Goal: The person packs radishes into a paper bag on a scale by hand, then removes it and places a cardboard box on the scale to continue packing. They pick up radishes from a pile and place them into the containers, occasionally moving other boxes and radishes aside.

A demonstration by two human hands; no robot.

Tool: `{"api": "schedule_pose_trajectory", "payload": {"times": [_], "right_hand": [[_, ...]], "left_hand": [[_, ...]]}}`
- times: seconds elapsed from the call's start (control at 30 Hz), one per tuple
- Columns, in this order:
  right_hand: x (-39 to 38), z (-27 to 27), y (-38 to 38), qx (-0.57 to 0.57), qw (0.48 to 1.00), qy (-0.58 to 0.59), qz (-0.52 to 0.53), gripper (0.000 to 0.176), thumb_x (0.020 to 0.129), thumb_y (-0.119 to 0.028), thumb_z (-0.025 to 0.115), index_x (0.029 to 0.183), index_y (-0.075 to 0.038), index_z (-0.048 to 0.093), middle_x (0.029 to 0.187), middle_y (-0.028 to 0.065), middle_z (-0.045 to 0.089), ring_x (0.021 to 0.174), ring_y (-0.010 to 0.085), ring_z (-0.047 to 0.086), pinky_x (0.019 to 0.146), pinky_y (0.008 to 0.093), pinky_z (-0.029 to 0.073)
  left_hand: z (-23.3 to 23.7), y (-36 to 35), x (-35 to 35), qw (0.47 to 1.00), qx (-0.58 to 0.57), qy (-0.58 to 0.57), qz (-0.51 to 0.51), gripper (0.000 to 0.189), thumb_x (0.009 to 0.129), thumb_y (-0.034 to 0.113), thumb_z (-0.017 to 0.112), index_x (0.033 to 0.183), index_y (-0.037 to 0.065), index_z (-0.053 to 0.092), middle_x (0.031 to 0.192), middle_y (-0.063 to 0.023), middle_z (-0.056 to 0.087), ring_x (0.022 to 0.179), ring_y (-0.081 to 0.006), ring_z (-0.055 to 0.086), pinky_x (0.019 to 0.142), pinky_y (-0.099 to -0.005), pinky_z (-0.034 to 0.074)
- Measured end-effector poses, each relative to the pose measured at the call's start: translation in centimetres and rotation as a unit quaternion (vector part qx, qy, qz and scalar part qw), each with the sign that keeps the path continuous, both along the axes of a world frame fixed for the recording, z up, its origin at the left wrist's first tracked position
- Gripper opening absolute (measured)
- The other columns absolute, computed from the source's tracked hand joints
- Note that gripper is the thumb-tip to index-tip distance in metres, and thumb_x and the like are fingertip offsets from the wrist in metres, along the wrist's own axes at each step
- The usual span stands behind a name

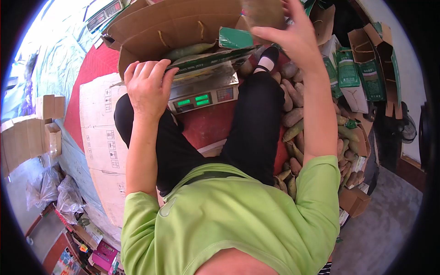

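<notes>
My left hand (pixel 149 87) is closed over the near edge of an open cardboard box (pixel 137 27), fingers hooked over the rim. Inside the box lies a long green root vegetable (pixel 190 51). The box rests on a digital scale (pixel 197 101) with lit green displays. At the top of the view my right hand (pixel 295 34) grips a brown root vegetable (pixel 263 13), blurred and partly cut off by the frame. A green box flap (pixel 235 38) stands just below it.
A heap of root vegetables (pixel 293 117) lies right of my legs. Several green-and-brown cartons (pixel 371 75) stand at the right. A flattened cardboard sheet (pixel 98 142) lies at my left, near stacked cardboard (pixel 25 140). Another scale (pixel 104 14) is at the upper left.
</notes>
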State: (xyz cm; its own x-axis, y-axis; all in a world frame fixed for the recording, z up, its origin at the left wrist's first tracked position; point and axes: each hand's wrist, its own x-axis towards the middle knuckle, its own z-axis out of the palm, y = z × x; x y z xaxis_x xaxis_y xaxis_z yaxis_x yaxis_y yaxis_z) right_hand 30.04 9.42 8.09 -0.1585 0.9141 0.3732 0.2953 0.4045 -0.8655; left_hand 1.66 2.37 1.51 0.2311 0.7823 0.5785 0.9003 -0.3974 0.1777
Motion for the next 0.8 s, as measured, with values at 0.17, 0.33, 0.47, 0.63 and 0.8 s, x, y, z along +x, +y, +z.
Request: {"api": "schedule_pose_trajectory", "payload": {"times": [0.17,0.33,0.47,0.63,0.8], "right_hand": [[-5.7,-0.7,2.8,0.046,0.979,-0.192,0.049,0.074,0.061,-0.013,0.080,0.127,-0.006,0.047,0.118,0.0154,0.056,0.112,0.0314,0.054,0.096,0.0415,0.044],[-9.9,-1.3,2.9,0.020,0.934,-0.353,0.049,0.066,0.063,-0.015,0.076,0.122,-0.009,0.049,0.117,0.0148,0.055,0.112,0.0355,0.051,0.093,0.0485,0.044],[-11.8,-4.2,4.0,0.035,0.902,-0.427,0.048,0.054,0.068,-0.012,0.070,0.119,-0.010,0.050,0.114,0.0140,0.057,0.109,0.0354,0.053,0.089,0.0488,0.046],[-10.4,-5.7,5.6,-0.013,0.948,-0.312,0.057,0.044,0.073,-0.010,0.066,0.115,-0.005,0.057,0.105,0.0174,0.065,0.103,0.0338,0.060,0.089,0.0436,0.049],[-4.5,-3.7,3.9,-0.023,0.984,-0.178,0.012,0.038,0.078,-0.014,0.066,0.114,-0.002,0.060,0.104,0.0174,0.066,0.097,0.0276,0.065,0.085,0.0366,0.051]], "left_hand": [[-0.2,0.2,-0.2,1.000,0.019,-0.004,-0.006,0.017,0.078,0.022,0.072,0.088,0.010,0.066,0.079,-0.0019,0.063,0.080,-0.0206,0.060,0.088,-0.0383,0.041],[0.2,0.0,-0.3,1.000,-0.003,-0.003,-0.007,0.015,0.080,0.020,0.071,0.091,0.010,0.067,0.082,-0.0034,0.064,0.081,-0.0220,0.060,0.087,-0.0375,0.041],[-0.2,0.3,-0.3,1.000,0.012,-0.002,-0.008,0.016,0.079,0.022,0.072,0.089,0.010,0.066,0.081,-0.0026,0.063,0.080,-0.0212,0.060,0.086,-0.0375,0.041],[-0.3,0.2,-0.4,1.000,0.010,-0.005,-0.011,0.015,0.080,0.020,0.071,0.090,0.009,0.067,0.083,-0.0034,0.065,0.080,-0.0222,0.060,0.086,-0.0369,0.041],[-0.1,0.2,-0.6,0.999,0.039,-0.009,0.004,0.018,0.081,0.021,0.072,0.094,0.011,0.068,0.083,-0.0028,0.065,0.084,-0.0210,0.061,0.090,-0.0364,0.040]]}}
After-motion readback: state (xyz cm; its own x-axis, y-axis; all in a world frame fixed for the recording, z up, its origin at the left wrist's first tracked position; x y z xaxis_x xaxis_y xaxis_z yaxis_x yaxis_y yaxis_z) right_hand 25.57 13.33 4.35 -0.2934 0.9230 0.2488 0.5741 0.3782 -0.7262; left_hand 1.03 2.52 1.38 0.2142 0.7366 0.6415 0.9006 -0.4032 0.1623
